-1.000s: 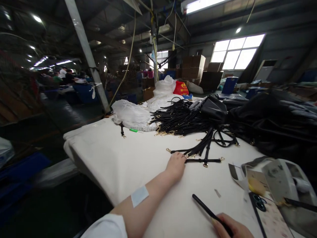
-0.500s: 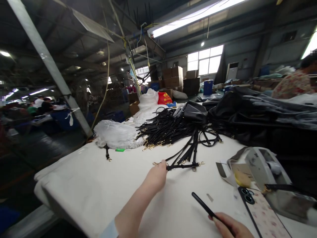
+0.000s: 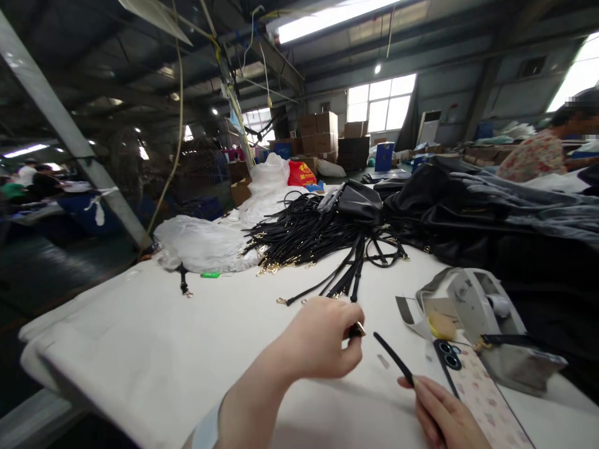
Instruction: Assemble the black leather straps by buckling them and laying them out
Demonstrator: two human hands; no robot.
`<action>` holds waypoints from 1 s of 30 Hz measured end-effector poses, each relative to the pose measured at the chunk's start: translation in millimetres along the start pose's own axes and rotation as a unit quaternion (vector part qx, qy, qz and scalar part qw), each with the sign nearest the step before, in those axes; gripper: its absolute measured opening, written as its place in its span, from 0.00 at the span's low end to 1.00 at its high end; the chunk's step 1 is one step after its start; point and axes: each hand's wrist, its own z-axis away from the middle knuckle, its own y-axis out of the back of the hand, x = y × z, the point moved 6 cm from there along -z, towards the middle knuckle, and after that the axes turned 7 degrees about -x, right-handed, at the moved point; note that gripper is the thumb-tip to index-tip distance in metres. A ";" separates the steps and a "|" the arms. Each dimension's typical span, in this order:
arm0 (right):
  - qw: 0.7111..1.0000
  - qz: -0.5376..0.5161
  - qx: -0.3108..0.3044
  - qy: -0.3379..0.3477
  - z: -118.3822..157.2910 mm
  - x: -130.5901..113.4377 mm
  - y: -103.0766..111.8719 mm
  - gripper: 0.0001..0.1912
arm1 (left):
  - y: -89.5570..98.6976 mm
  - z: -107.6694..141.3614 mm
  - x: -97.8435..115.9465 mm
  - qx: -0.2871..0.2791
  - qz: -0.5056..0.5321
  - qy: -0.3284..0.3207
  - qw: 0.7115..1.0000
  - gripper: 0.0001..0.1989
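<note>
Over the white table, my left hand is closed around a black strap end with a gold-coloured metal buckle peeking out between thumb and fingers; the rest of that piece is hidden. At lower right, my right hand pinches a slim black strap, its free tip pointing up and left towards the buckle, a small gap apart. Just beyond my left hand, several loose black straps with gold clasps reach out from a large heap of black straps.
Right of my hands lie a phone in a patterned case, a grey tape dispenser and a yellow lump. Black material is piled at the right, with a person beyond. Clear plastic bags sit at the back left.
My left hand has moved right and nearer, drawing the buckled strap end away from the loose straps. My right hand has risen slightly with its strap. The view has shifted right.
</note>
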 end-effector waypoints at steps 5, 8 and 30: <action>0.997 -0.083 0.000 -0.004 12.4 -14.0 -3.6 0.30 | -90.6 -42.7 -39.4 -0.161 0.242 0.042 0.956 0.05; 0.996 -0.088 -0.002 -0.016 15.1 -17.7 -4.5 0.31 | -126.1 -46.5 -48.9 -0.213 0.390 0.113 0.889 0.08; 0.998 -0.062 0.012 0.016 20.6 -24.1 -3.4 0.31 | -129.1 -34.9 -11.9 -0.158 0.701 0.166 0.675 0.17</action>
